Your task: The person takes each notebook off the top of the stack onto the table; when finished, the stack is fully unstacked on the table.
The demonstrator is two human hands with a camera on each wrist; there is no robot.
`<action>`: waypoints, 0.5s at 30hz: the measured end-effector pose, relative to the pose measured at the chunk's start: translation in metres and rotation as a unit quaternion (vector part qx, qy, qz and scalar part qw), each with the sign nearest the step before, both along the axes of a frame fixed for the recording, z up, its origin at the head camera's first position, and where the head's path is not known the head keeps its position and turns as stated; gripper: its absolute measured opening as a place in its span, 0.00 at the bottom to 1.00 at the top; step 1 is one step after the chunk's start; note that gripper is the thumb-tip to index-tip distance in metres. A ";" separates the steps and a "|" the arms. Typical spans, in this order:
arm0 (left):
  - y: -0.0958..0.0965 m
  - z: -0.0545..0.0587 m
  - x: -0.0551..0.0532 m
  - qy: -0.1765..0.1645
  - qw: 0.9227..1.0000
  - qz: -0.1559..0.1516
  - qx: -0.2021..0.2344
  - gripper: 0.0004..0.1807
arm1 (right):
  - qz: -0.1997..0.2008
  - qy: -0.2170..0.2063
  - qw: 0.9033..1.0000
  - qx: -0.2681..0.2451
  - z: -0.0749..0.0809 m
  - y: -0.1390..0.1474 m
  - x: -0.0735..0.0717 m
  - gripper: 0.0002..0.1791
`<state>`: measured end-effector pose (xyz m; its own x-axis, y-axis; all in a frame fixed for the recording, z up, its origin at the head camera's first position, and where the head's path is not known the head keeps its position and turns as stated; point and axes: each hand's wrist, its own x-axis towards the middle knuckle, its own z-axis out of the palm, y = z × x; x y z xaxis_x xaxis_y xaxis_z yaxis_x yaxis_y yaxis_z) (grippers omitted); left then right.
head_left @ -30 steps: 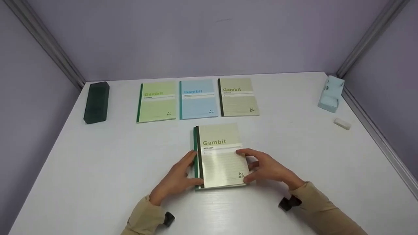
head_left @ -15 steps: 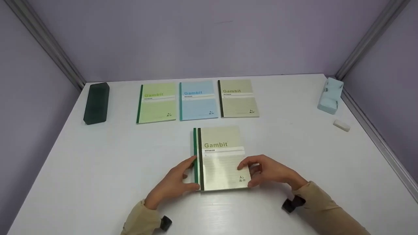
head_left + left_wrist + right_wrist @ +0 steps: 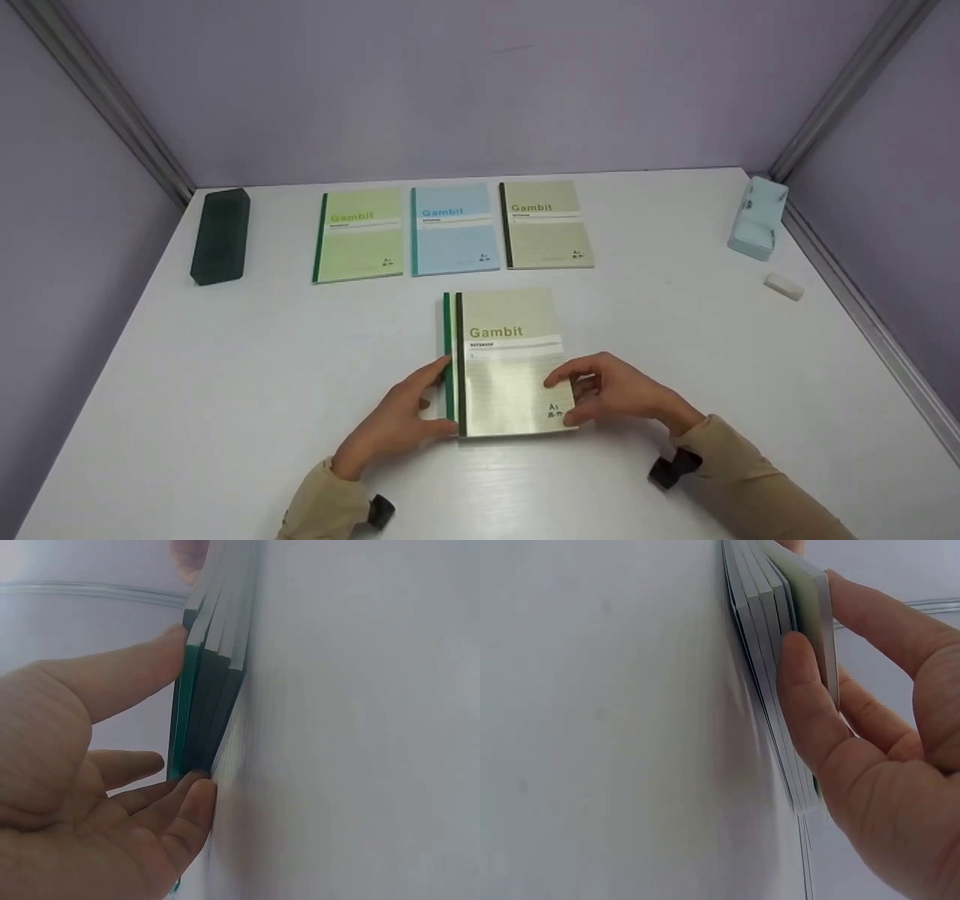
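Currently, over the remote feed, I see a white table (image 3: 225,390) with a stack of notebooks (image 3: 214,682) on it, lying between the two hands. The top notebook (image 3: 514,375), beige and dark-spined, sits offset rightward, so a green spine (image 3: 448,330) shows at its left. Beyond, a green notebook (image 3: 364,238), a blue notebook (image 3: 455,232) and a second beige notebook (image 3: 547,229) lie side by side. The right hand (image 3: 619,390) pinches the top notebook's right edge, a gap beneath it. The left hand (image 3: 397,420), fingers relaxed, touches the spine side. Far left lies a dark case (image 3: 220,236); far right, a pale blue case (image 3: 757,217) and, nearer, an eraser (image 3: 784,286).
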<state>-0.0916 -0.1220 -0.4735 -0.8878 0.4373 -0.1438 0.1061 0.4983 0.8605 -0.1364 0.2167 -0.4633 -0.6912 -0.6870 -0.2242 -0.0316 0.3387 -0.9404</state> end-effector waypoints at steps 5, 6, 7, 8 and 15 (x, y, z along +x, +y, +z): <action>0.001 0.000 0.000 -0.003 1.000 0.002 -0.004 0.50 | -0.008 -0.008 1.000 -0.006 0.002 0.000 0.002 0.27; 0.001 0.000 0.001 -0.005 1.000 0.002 -0.004 0.50 | -0.010 -0.008 1.000 -0.007 0.002 0.000 0.002 0.27; 0.001 0.000 0.001 -0.006 1.000 0.003 -0.005 0.50 | -0.010 -0.007 1.000 -0.007 0.002 0.000 0.002 0.28; 0.001 0.001 0.001 -0.005 1.000 0.002 -0.006 0.50 | -0.010 -0.004 1.000 -0.007 0.003 0.000 0.002 0.28; -0.001 0.000 0.000 0.002 1.000 -0.002 -0.006 0.49 | -0.011 0.008 1.000 0.000 0.002 0.003 0.001 0.34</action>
<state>-0.0913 -0.1227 -0.4731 -0.8870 0.4384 -0.1453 0.1113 0.5083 0.8539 -0.1355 0.2195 -0.4614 -0.7104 -0.6711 -0.2117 -0.0398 0.3387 -0.9400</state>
